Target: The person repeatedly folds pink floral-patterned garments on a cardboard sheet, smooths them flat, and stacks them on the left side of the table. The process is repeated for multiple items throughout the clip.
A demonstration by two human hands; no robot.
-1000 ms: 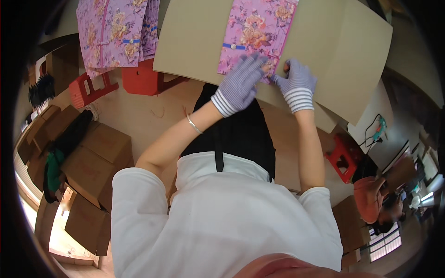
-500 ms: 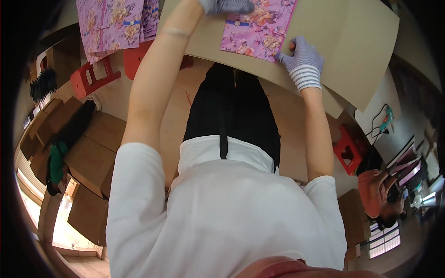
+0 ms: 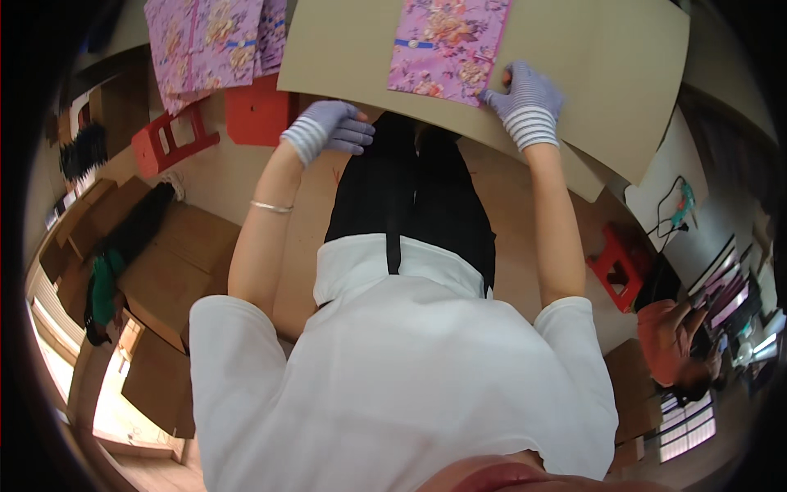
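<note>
Left hand (image 3: 334,131) hangs left of the floral panel (image 3: 447,49), fingers extended. Right hand (image 3: 525,98) curls at its right edge; pinch indeterminable.

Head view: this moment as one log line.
Left hand: open, seemingly empty; right hand: at right edge of floral panel; floral panel: flat on board; floral stack: left of board

No readable text, label, number or sign: purple floral piece (image 3: 438,64) by the near edge of the tan board (image 3: 607,82) bears just flower print (image 3: 449,26) and blue band (image 3: 422,45), any markings on cardboard boxes (image 3: 168,271) too faint to read.
</note>
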